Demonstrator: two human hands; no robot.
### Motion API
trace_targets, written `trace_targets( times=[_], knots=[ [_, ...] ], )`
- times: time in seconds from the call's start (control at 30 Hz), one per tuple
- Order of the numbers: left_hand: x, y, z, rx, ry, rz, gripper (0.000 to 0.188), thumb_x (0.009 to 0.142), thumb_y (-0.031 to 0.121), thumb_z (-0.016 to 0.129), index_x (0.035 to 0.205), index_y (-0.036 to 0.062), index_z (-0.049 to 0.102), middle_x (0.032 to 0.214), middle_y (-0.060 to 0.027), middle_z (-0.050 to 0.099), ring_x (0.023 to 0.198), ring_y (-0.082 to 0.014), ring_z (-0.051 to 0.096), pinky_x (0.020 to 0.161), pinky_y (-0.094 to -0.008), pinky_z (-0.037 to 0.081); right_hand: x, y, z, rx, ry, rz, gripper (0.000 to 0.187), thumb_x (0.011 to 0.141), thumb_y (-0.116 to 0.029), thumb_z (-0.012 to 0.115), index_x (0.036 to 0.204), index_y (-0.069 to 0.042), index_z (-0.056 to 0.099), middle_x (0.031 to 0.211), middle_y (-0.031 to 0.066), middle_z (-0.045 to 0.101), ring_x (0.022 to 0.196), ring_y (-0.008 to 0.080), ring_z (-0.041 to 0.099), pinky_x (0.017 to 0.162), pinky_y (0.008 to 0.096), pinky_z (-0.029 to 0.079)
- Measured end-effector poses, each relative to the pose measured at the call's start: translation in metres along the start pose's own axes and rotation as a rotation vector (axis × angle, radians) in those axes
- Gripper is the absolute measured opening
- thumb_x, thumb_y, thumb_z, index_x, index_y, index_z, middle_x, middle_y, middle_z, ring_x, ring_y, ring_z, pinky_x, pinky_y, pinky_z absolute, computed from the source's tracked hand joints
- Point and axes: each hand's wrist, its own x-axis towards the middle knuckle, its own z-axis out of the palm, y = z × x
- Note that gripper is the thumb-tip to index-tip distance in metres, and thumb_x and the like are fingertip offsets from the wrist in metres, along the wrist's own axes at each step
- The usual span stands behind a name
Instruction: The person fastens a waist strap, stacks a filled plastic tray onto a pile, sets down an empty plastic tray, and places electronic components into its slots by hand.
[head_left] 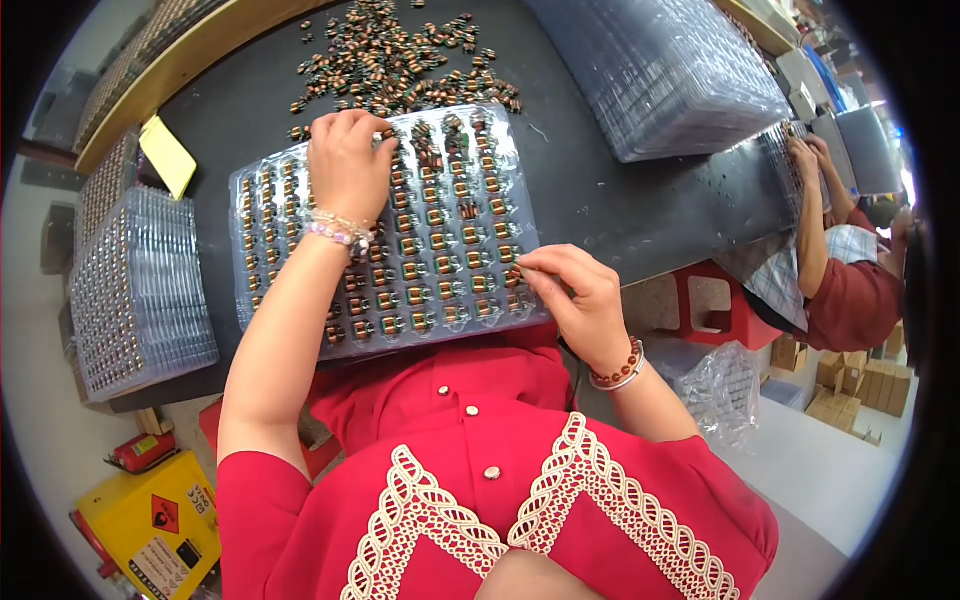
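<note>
A clear plastic tray (238, 215) with rows of pockets lies at the table's near edge, slightly tilted in view. Small copper-wound coils (444, 265) with green and dark parts sit in many of its pockets; some near the far edge lie askew. Over the tray's far edge, my left hand (348, 165) is closed, its thumb and forefinger around a coil (389, 133). The hand and forearm hide part of the left-hand rows. At the right edge, my right hand (582, 298) pinches a coil (517, 271) between thumb and forefinger, its other fingers curled.
Loose coils (390, 65) are heaped beyond the tray on the dark table (570, 195). Stacks of clear trays stand at left (150, 295) and far right (670, 80). A yellow card (167, 158) leans on the left stack. Another person (850, 265) works at right by a red stool (715, 305).
</note>
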Motion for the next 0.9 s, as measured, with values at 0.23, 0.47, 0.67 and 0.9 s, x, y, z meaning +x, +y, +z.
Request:
trace_targets(
  times=[0.23,0.47,0.67,0.9],
  knots=[
    [-0.029,0.027,-0.041,-0.422,-0.211,-0.221,0.014,0.079,0.017,0.072,0.091,0.0085,0.070,0.089,-0.0088,0.069,0.085,-0.0267,0.062,0.077,-0.0361,0.049,-0.011,0.009,-0.005,-0.257,-0.033,-0.311,0.013,0.079,0.002,0.068,0.092,-0.002,0.068,0.087,0.0109,0.067,0.079,0.0251,0.063,0.070,0.0328,0.050],
    [-0.092,0.070,-0.074,-0.535,-0.445,0.053,0.012,0.071,0.005,0.074,0.080,0.0061,0.067,0.089,-0.0060,0.064,0.097,-0.0269,0.057,0.085,-0.0372,0.046,-0.012,0.005,-0.003,-0.469,-0.070,-0.359,0.013,0.078,-0.001,0.068,0.090,-0.004,0.066,0.094,0.0092,0.059,0.076,0.0235,0.060,0.068,0.0342,0.049],
    [-0.086,0.071,-0.078,-0.377,-0.385,0.203,0.008,0.071,0.008,0.072,0.077,0.0089,0.066,0.097,-0.0069,0.058,0.107,-0.0293,0.052,0.091,-0.0456,0.041,0.001,0.003,-0.005,-0.525,-0.098,-0.369,0.012,0.079,-0.002,0.067,0.090,-0.005,0.067,0.101,0.0101,0.058,0.078,0.0235,0.061,0.069,0.0341,0.050],
    [-0.015,0.029,-0.012,-0.164,-0.077,0.035,0.017,0.081,0.013,0.068,0.097,0.0069,0.067,0.101,-0.0098,0.062,0.102,-0.0308,0.053,0.090,-0.0422,0.043,0.109,0.007,0.022,-0.581,0.095,-0.562,0.022,0.083,-0.007,0.065,0.104,-0.009,0.065,0.107,0.0085,0.062,0.098,0.0277,0.061,0.081,0.0372,0.050]
  ],
)
